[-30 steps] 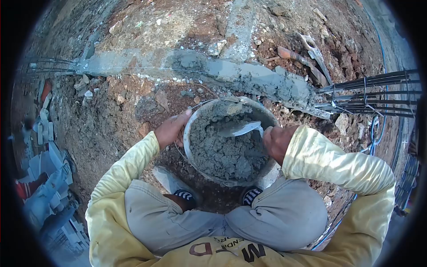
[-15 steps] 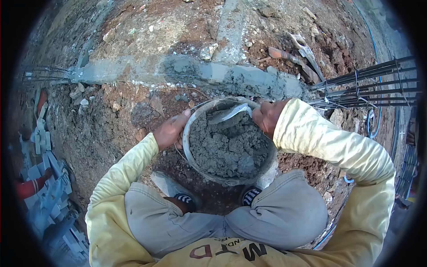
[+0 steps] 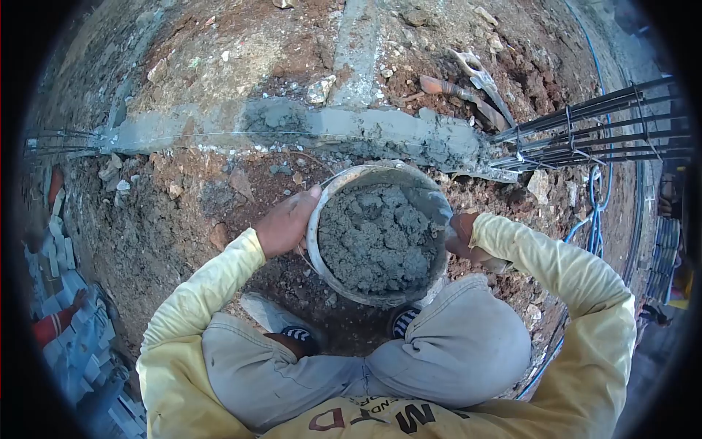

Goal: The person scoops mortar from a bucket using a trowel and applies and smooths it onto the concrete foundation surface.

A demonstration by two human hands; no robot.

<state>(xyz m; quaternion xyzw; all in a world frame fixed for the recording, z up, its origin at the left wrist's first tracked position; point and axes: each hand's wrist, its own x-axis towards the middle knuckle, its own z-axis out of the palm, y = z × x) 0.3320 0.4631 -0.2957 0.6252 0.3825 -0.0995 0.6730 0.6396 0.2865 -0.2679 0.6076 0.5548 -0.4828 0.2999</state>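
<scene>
Between my knees stands a round bucket, filled with lumpy grey mortar. My left hand is closed on the left side of its rim. A trowel is in my right hand, at the bucket's right side. Its blade lies against the inner wall near the rim, partly smeared with mortar, and the end of its handle sticks out below my fist. Just beyond the bucket runs a low strip of grey mortar with a thin string along it.
Steel rebar juts in from the right, beside a looped blue hose. A tool with a wooden handle lies on the soil beyond the strip. Stones are scattered around. Another person's hand shows at far left, near stacked pale blocks.
My right hand has moved down and right along the rim. The trowel blade has swung from over the mortar to the bucket's right wall. My left hand stays on the rim.
</scene>
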